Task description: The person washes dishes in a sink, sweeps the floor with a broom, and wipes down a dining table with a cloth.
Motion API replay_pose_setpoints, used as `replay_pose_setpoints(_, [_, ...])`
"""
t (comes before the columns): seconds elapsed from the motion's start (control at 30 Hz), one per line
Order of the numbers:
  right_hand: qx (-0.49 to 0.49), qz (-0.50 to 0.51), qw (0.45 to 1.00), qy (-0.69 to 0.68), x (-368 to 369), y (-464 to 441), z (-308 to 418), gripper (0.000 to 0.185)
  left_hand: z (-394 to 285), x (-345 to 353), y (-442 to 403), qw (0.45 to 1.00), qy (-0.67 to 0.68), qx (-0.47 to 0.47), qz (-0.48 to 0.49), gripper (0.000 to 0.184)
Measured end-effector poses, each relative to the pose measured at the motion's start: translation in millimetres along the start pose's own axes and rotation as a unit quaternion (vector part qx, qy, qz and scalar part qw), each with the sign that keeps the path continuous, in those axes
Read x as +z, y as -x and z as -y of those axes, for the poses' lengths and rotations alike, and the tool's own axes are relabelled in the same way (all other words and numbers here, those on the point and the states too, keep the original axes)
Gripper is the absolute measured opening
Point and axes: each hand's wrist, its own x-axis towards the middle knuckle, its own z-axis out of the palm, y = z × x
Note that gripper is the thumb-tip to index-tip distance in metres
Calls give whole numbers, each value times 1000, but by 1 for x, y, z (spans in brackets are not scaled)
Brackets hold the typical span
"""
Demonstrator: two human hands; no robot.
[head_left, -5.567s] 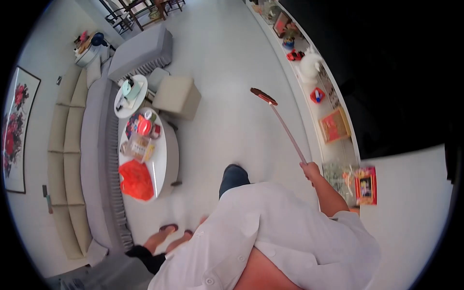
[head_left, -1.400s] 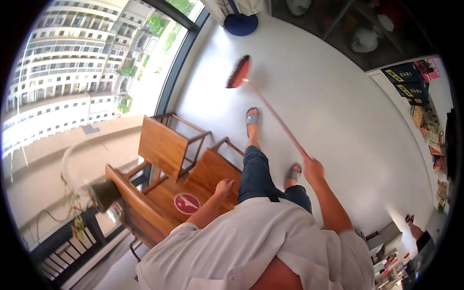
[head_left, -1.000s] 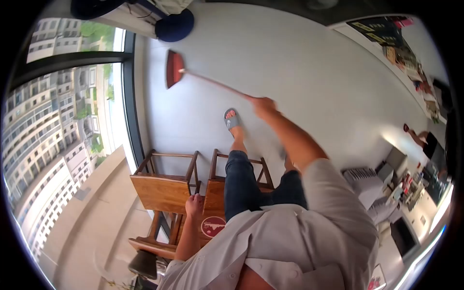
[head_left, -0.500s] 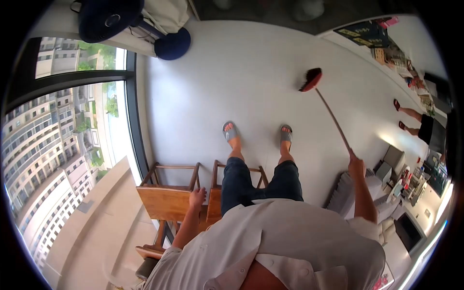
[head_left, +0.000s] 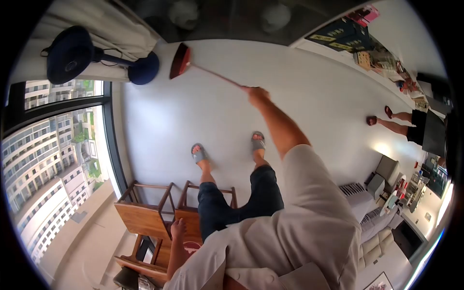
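Observation:
My right hand (head_left: 259, 95) grips the end of a broom's handle, with the arm stretched out forward. The broom (head_left: 181, 62) has a red head with dark bristles and a thin reddish handle. Its head is on the pale floor (head_left: 193, 111), close to the base of the dark blue fan. My left hand (head_left: 178, 228) hangs by my side above the wooden chairs (head_left: 140, 215), its fingers curled in and nothing visible in them. Whether it touches the wood I cannot tell.
A dark blue standing fan (head_left: 143, 67) stands before a curtain (head_left: 106, 29) at the far left. Large windows (head_left: 108, 130) line the left side. A dark glossy panel (head_left: 222, 21) bounds the floor ahead. Another person's legs (head_left: 394, 125) show at right, near a grey sofa (head_left: 355, 195).
My right hand has swung forward and left, carrying the broom head across the floor toward the fan. My left hand stays low beside the chairs. The view has shifted.

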Motion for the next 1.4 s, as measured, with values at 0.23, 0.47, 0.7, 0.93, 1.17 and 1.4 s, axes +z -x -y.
replay_pose_setpoints(0.23, [106,-25,993,54,-22,151,-352,53,32,70,5,950,-308,36,40,40])
replay_pose_setpoints(0.47, [177,-32,971,156,-57,341,-441,48,-27,66,28,930,-346,125,-10,45])
replay_pose_setpoints(0.7, [5,-43,999,22,25,451,-211,54,23,9,-31,957,-243,148,-52,47])
replay_pose_setpoints(0.93, [-200,73,977,-12,142,300,192,57,82,-94,-47,980,-148,121,-55,45])
replay_pose_setpoints(1.17, [-203,110,973,2,216,214,486,47,157,-127,-34,999,-31,20,-39,44])
replay_pose_setpoints(1.4, [-103,129,979,116,142,302,266,54,185,-132,-87,992,91,-38,74,26])
